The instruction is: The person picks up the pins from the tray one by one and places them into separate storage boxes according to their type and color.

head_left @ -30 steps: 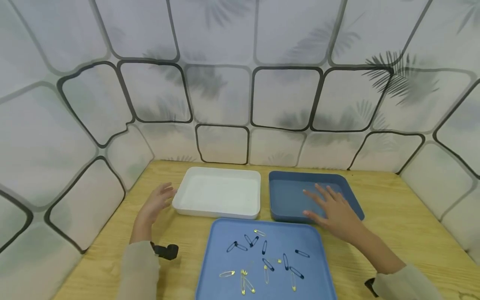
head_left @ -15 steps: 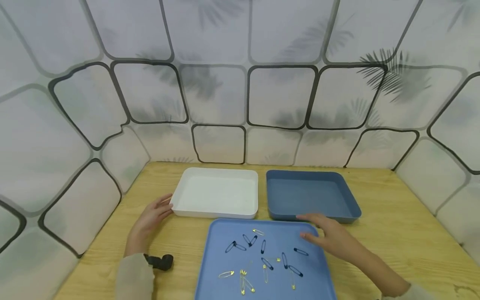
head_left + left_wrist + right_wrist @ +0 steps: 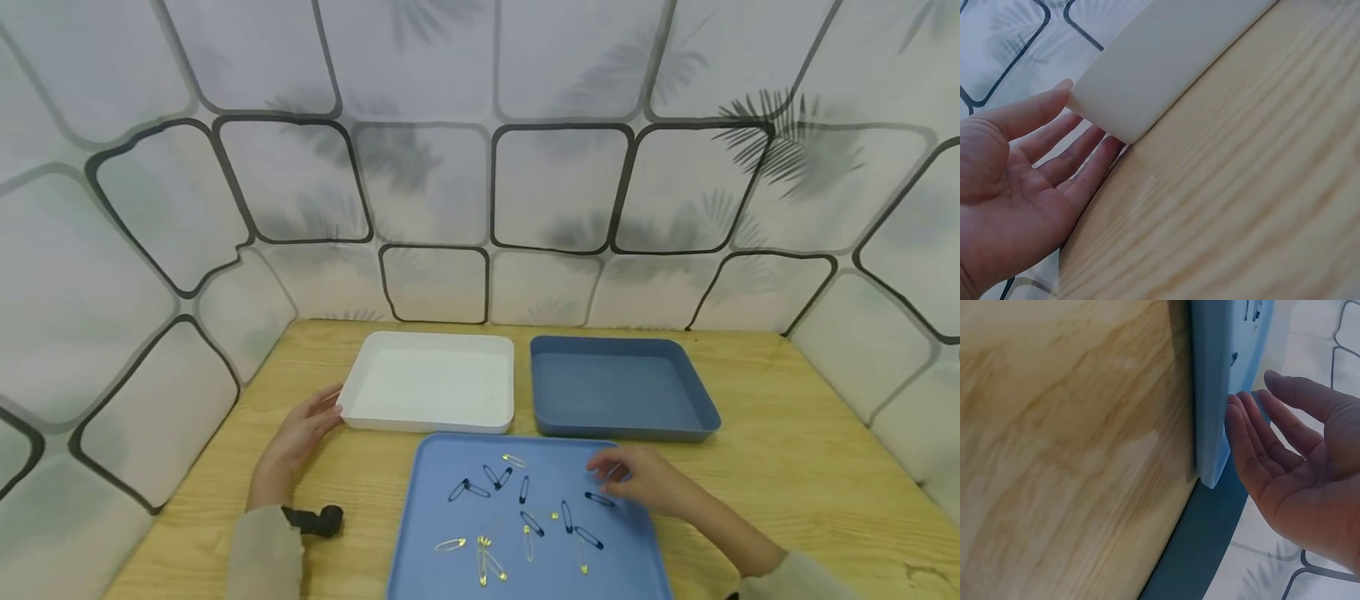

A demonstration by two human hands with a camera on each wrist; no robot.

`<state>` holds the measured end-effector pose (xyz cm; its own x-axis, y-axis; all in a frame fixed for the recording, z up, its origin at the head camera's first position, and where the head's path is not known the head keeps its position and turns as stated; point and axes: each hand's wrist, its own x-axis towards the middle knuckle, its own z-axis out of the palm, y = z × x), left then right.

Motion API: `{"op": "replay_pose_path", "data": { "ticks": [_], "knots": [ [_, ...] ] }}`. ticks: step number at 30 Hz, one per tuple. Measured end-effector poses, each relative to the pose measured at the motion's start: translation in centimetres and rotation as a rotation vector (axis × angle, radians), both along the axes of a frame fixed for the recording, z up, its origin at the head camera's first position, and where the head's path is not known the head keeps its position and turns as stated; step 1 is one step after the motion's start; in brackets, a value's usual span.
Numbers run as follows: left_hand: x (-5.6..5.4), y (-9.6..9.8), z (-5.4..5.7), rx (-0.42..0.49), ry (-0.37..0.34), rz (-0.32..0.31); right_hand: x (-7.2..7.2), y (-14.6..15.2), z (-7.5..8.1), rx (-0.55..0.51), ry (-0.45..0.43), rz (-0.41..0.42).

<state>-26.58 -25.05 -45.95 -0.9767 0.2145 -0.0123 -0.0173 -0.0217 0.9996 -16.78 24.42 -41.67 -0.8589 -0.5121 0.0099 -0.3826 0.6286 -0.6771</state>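
Note:
My left hand (image 3: 295, 440) touches the near left corner of a shallow white tray (image 3: 431, 379). In the left wrist view its thumb rests at the tray's edge, with the other fingers extended beside the corner. Over the right side of a light blue tray (image 3: 423, 517) hovers my right hand (image 3: 648, 482), its fingers loosely bent and nothing between them. A black safety pin (image 3: 600, 499) lies just below those fingertips. Several more black safety pins (image 3: 532, 523) and several gold safety pins (image 3: 451, 545) are scattered over the light blue tray.
A dark blue tray (image 3: 622, 387) stands right of the white one, behind the light blue tray. All three sit on a wooden table (image 3: 787, 467). A patterned wall covering (image 3: 442, 183) rises behind the table and along its sides.
My right hand has come back from over the dark blue tray to the light blue tray, its fingers bending. My left hand has moved in to touch the white tray's corner.

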Motion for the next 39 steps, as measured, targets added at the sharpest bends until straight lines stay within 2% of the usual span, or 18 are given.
{"op": "replay_pose_path", "data": {
  "ticks": [5, 19, 31, 39],
  "knots": [
    [0.3, -0.1, 0.0, 0.002, 0.015, -0.006, -0.1, 0.0, -0.7, 0.019, -0.054, -0.045],
    [0.5, -0.2, 0.4, 0.017, 0.004, 0.014, 0.0, -0.3, -1.6, 0.073, -0.023, -0.026],
    [0.3, -0.2, 0.4, 0.021, -0.027, 0.020, 0.0, -0.2, -1.4, 0.071, -0.028, -0.029],
    [0.3, -0.1, 0.2, -0.006, -0.017, 0.011, 0.0, -0.5, -1.4, 0.145, -0.028, -0.037]
  ]
}}
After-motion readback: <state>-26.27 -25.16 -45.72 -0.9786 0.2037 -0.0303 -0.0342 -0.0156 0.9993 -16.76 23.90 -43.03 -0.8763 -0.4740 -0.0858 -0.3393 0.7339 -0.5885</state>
